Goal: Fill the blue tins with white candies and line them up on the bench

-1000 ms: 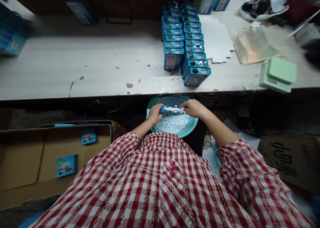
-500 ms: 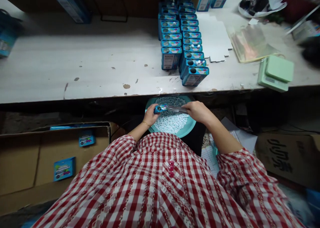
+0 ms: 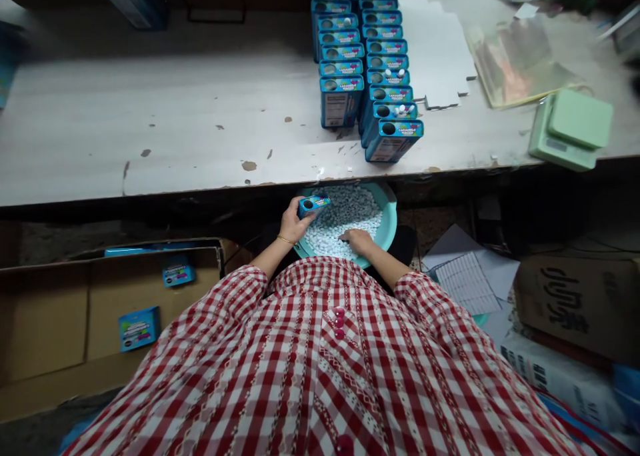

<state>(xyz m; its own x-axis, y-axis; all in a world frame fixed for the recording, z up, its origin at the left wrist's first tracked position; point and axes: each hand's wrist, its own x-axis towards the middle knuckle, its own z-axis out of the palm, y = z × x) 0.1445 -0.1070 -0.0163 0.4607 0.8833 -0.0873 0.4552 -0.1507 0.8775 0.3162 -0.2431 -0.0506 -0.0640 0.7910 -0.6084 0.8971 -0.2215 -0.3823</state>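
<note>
My left hand (image 3: 291,221) is wrapped round a small blue candy tin (image 3: 314,205), tilted over the left part of a turquoise basin (image 3: 389,223). The tin's top faces up and shows a dark round opening. Small white candies (image 3: 345,206) fill the basin. Low over them on the near side is my right hand (image 3: 359,241), its fingers bent together and their tips at the candies. What those fingers hold, if anything, is hidden.
Two rows of upright blue tins (image 3: 341,103) stand on the white table (image 3: 200,123), some with white candies on top. To their right are white card (image 3: 435,56), clear plastic bags (image 3: 520,63) and a green scale (image 3: 575,129). Left of me, a cardboard box (image 3: 55,309) holds blue packs (image 3: 140,329).
My right hand has moved down and left to the candies; the clear plastic tool it held no longer shows. My left hand has lifted the tin slightly up and left. The view has shifted.
</note>
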